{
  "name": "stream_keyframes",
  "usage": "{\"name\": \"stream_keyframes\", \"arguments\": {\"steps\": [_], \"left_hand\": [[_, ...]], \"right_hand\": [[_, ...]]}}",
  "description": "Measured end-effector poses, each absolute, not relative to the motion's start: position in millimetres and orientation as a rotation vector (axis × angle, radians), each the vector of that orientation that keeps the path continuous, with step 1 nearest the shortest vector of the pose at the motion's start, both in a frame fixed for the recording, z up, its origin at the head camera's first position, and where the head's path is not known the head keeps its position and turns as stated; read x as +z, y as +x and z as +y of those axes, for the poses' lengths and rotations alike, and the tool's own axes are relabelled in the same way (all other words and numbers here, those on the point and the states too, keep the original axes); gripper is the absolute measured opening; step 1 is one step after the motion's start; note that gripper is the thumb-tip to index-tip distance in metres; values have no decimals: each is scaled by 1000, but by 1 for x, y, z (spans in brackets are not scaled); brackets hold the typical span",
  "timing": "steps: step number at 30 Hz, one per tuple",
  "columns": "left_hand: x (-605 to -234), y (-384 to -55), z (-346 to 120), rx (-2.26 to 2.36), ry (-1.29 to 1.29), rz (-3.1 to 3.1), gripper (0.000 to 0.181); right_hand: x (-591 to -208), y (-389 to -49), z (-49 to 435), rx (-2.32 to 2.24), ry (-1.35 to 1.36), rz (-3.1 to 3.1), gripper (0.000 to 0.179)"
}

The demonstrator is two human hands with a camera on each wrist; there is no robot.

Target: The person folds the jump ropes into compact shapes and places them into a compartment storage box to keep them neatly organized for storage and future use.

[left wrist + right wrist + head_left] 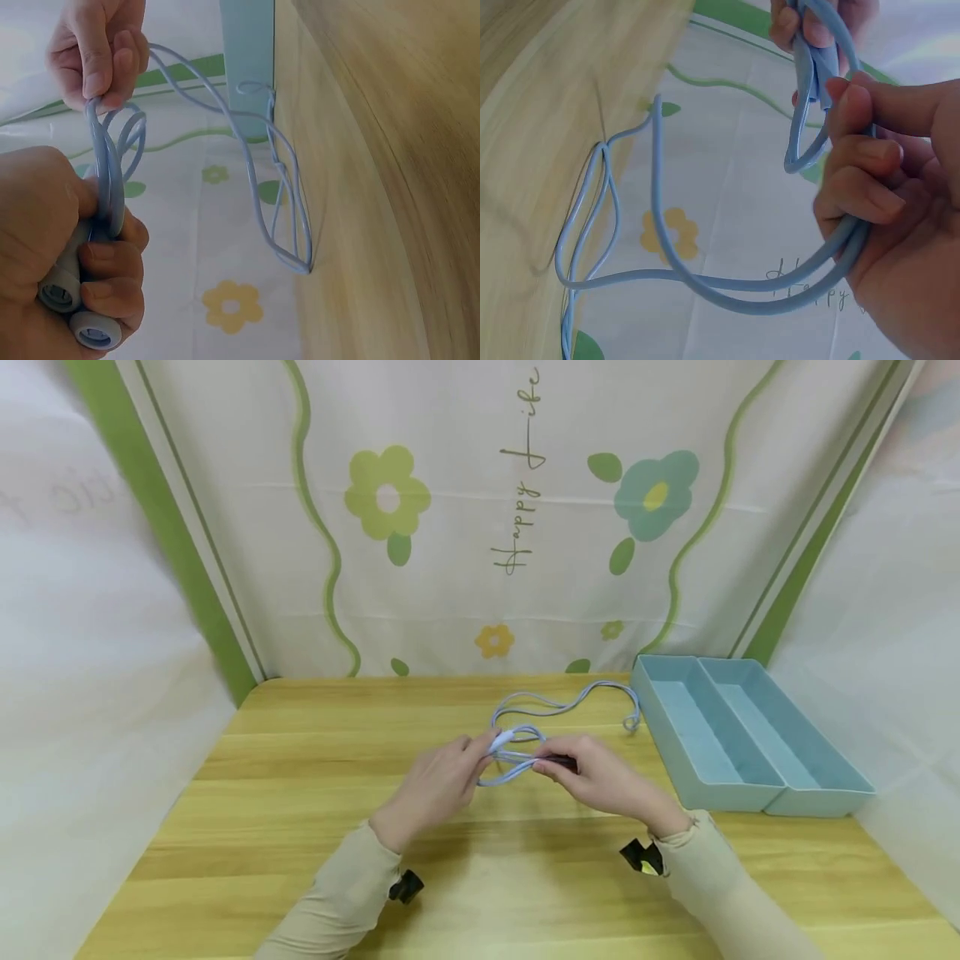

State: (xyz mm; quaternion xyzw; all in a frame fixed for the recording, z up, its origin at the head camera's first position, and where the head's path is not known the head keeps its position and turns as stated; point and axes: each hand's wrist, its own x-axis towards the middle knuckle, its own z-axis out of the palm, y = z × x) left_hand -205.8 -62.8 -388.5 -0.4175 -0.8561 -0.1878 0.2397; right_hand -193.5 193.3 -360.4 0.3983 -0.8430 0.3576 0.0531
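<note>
A light blue skipping rope [558, 707] is held between both hands above the table. My left hand [442, 777] grips its two handles side by side, and their hollow grey ends [96, 330] stick out below the fingers in the left wrist view. From the handles, doubled rope runs in a short loop to my right hand [600, 777]. That hand pinches the rope with thumb and forefinger, the other fingers curled round the strands, as the right wrist view shows [847, 247]. The rest of the rope trails onto the table behind the hands, ending in a small loop by the blue tray.
A light blue tray [780, 777] with two long compartments stands at the right of the wooden table [300, 827]. A white curtain [450, 585] with flowers hangs along the back edge, and pale curtains close off both sides.
</note>
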Motion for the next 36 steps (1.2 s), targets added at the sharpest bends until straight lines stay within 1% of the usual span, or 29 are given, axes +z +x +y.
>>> {"name": "stream_keyframes", "arguments": {"steps": [9, 12, 14, 19, 24, 29, 33, 36], "left_hand": [[-386, -202, -58, -572, -1305, -2390, 44], [-385, -201, -57, -558, -1334, -2390, 45], [-384, -200, -56, -553, -1347, -2384, 46], [-384, -198, -57, -555, -1396, -2379, 48], [-384, -196, -55, -641, -1455, -2436, 43], [-384, -194, -56, -873, -1459, -2562, 43], [-384, -194, -58, -1136, -1441, -2626, 40], [-384, -194, -58, -1216, -1416, -2622, 39]], "right_hand": [[-367, -196, 193, 820, 1280, -2182, 10], [-368, -199, 195, 768, 1267, -2093, 22], [-369, -202, 197, 747, 1255, -2065, 27], [-371, -206, 200, 699, 1264, -2098, 17], [-371, -204, 199, 642, 1259, -2149, 22], [-368, -202, 196, 625, 1275, -2143, 24], [-366, -199, 195, 618, 1299, -2158, 18], [-363, -197, 195, 616, 1309, -2164, 13]]}}
